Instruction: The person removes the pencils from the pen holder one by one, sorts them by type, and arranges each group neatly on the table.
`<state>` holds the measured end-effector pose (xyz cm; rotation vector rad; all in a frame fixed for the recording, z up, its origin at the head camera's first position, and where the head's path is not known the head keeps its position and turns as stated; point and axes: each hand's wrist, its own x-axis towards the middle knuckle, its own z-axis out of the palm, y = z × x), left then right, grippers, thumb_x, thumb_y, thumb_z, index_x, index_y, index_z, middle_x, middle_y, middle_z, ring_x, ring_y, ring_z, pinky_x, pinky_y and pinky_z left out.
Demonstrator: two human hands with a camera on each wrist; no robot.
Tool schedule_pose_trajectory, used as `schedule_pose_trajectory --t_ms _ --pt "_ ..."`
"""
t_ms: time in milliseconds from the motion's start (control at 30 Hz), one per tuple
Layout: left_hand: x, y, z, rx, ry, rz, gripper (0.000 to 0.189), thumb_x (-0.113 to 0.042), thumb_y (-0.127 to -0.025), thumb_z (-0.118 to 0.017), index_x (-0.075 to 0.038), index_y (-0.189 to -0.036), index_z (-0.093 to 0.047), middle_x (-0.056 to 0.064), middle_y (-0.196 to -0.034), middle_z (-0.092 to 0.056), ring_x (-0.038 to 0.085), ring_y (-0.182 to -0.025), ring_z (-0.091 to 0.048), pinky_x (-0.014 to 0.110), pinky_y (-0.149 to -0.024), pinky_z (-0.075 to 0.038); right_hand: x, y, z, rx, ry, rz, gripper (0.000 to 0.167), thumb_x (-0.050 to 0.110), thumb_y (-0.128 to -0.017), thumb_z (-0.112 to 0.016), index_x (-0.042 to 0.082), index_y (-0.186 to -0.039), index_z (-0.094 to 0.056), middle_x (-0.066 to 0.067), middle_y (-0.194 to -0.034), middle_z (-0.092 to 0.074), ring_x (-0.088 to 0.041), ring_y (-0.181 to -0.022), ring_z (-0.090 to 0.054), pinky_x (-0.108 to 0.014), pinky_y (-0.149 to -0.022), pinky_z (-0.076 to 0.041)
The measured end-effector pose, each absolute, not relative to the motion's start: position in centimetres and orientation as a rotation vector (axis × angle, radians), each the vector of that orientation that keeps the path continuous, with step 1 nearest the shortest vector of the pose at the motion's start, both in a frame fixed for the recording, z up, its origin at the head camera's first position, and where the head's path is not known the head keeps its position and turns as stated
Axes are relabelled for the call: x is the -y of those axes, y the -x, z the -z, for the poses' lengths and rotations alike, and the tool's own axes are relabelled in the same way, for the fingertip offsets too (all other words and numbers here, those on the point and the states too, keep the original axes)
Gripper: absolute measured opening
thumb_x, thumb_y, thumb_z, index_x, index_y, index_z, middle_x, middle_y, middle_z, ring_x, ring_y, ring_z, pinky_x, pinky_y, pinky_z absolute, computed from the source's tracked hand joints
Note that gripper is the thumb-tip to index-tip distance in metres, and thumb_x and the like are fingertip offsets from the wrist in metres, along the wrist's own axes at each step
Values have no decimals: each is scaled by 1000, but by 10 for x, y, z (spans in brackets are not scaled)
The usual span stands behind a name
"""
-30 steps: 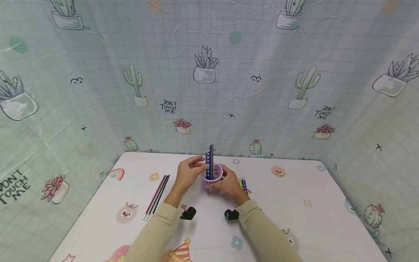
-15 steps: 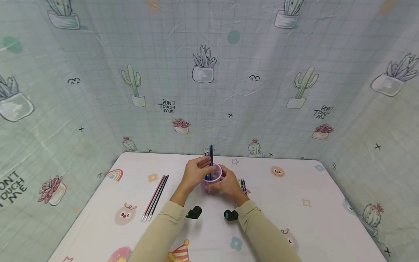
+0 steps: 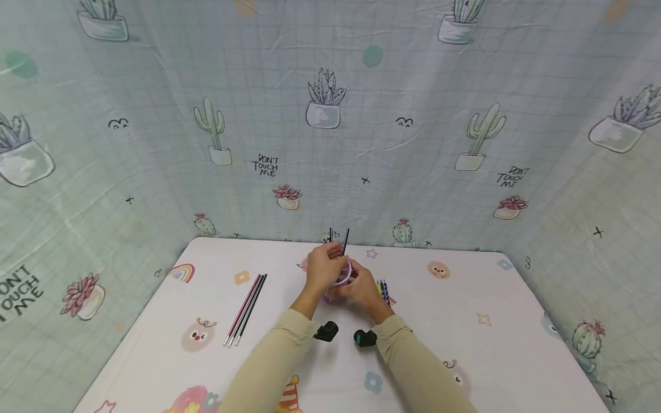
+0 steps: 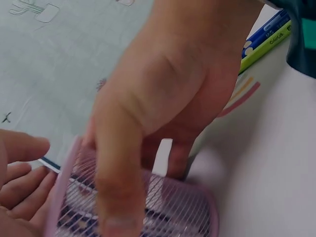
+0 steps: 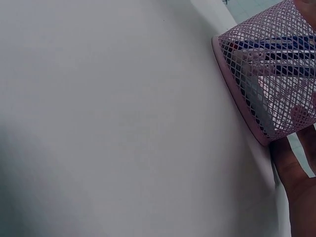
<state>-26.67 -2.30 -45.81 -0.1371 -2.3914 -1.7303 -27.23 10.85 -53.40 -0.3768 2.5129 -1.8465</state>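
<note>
A purple mesh pen cup (image 3: 341,280) stands mid-table with several dark pencils (image 3: 345,241) upright in it; one leans right, others (image 3: 331,234) stay at the left side. My right hand (image 3: 362,288) grips the cup's right side, its thumb across the front mesh in the left wrist view. My left hand (image 3: 324,268) is over the cup's rim, thumb and fingers around the leaning pencil; its fingers (image 4: 24,190) show at that view's left edge. Through the mesh (image 5: 276,74) in the right wrist view, pencil ends and a pale divider show.
Several red and black pencils (image 3: 245,310) lie on the white table (image 3: 444,344) to the left. Yellow and blue patterned pencils (image 3: 384,291) lie just right of my right wrist. A cactus-print cloth (image 3: 330,149) encloses the back and sides.
My left hand has moved rightward across the cup's rim. One dark pencil has tilted and shifted right, away from the rest. My right hand has kept its hold on the cup.
</note>
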Motion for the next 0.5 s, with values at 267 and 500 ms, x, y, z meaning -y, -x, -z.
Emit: schedule_pose_trajectory --t_ms 267,500 --pt "7 272 460 2405 88 1624 29 -3 -90 -76 1 -120 -76 16 -110 -80 29 -105 -78 44 -97 -63 -111 272 535 -2535 362 1805 93 14 -73 -95 5 -154 -49 -15 -155 -56 -36 -134 -61 -50 -109 -55" --pt "8 276 457 2359 135 1677 15 -2 -89 -78 1 -104 -80 15 -96 -81 26 -91 -78 40 -85 -64 -111 270 533 -2541 414 1810 89 14 -73 -95 6 -151 -52 -15 -149 -62 -32 -133 -62 -49 -110 -55"
